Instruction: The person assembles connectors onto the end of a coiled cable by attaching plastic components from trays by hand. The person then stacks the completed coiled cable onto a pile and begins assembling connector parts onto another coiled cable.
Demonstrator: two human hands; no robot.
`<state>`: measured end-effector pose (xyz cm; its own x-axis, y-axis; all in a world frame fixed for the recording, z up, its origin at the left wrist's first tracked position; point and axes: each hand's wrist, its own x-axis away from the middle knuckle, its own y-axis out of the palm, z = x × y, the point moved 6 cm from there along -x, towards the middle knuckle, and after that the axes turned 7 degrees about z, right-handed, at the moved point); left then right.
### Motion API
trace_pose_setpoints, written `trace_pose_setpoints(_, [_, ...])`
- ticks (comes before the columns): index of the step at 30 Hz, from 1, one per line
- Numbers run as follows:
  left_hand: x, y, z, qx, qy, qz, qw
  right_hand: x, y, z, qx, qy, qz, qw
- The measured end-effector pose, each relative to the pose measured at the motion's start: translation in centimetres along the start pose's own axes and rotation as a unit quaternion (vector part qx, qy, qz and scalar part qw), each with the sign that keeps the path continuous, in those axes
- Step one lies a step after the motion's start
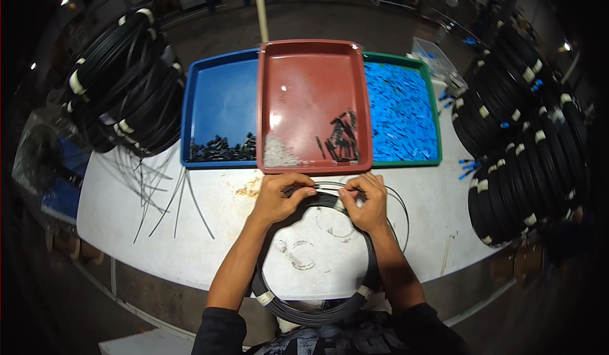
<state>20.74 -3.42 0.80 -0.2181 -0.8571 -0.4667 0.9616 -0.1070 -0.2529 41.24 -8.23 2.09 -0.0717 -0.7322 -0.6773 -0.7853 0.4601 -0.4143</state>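
Observation:
A coil of thin black cable [311,315], bound with white tape bands, lies at the table's front edge and reaches over it towards me. Above its far side, my left hand [278,198] pinches a thin black cable between thumb and fingertips. Just to the right, my right hand [366,201] is closed in a pinch on the cable near a tape band. Between the hands runs a short length of cable, and a loose loop [406,219] bows out right of my right hand. Any small part inside the fingertips is hidden.
Beyond my hands, a red tray [311,82] holds clear and black pieces, overlapping a blue tray [225,98] with black pieces and a green tray [436,127] full of blue pieces. Cable coils [127,82] stack at left, loose ends trailing; more coils [526,177] stand right.

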Motion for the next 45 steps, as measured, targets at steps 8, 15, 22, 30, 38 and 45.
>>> trace_pose_setpoints(8, [-0.4, -1.1, 0.6, -0.001, 0.01, 0.027, 1.0, 0.3, 0.3, -0.3, 0.012, 0.019, 0.001, 1.0])
trace_pose_setpoints(15, [0.7, -9.9, -1.7, -0.172, 0.006, 0.136, 0.976, -1.0, 3.5, -0.4, -0.047, 0.156, -0.114, 0.98])
trace_pose_setpoints(22, [-0.6, -20.9, -5.5, -0.365, 0.048, 0.194, 0.909, -3.9, 7.8, -3.1, -0.037, 0.116, -0.15, 0.981])
trace_pose_setpoints(30, [-5.7, -26.5, -7.1, -0.389, 0.068, 0.136, 0.909, -2.2, 11.5, -4.4, 0.037, -0.084, -0.136, 0.987])
trace_pose_setpoints(38, [-6.9, -25.5, -7.3, -0.355, -0.029, 0.013, 0.934, -2.3, 12.1, -4.2, -0.006, -0.026, -0.146, 0.989])
trace_pose_setpoints(45, [-6.5, -23.2, -9.7, -0.35, -0.078, -0.114, 0.927, -2.0, 12.3, -4.7, 0.003, -0.052, -0.166, 0.985])
